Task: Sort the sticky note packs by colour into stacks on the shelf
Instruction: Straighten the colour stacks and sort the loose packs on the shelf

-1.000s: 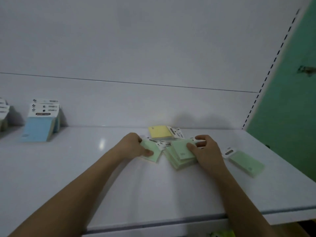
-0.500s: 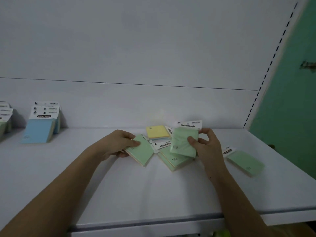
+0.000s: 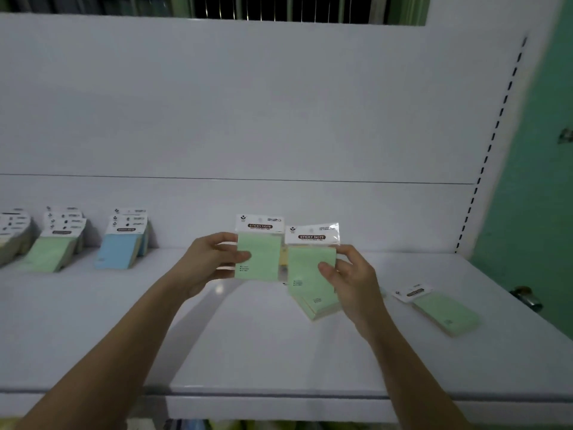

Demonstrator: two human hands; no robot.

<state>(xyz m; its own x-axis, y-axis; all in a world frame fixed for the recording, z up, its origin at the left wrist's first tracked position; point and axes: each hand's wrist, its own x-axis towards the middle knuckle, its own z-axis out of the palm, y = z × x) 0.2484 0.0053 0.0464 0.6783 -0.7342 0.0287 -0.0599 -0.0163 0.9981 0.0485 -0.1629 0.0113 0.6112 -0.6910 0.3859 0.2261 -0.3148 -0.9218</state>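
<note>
My left hand [image 3: 207, 262] grips a green sticky note pack [image 3: 262, 254] by its left edge and holds it upright above the white shelf [image 3: 248, 352]. My right hand [image 3: 350, 280] grips a second green pack [image 3: 305, 265] by its right side, also upright. Below that pack, more green packs [image 3: 319, 305] lie on the shelf. A sliver of a yellow pack [image 3: 282, 256] shows between the two raised packs. A single green pack [image 3: 440, 310] lies flat to the right. A green stack [image 3: 52, 251] and a blue stack [image 3: 122, 248] lean against the back panel on the left.
A further pale stack [image 3: 12, 240] stands at the far left edge. The shelf's front edge [image 3: 279, 395] runs across the bottom. A green wall [image 3: 536, 181] rises beyond the slotted upright on the right, with a metal fitting [image 3: 527, 297] near the shelf's right end.
Both hands have lifted their green packs off the shelf and now hold them upright side by side. The view has widened to the left, showing more stacks.
</note>
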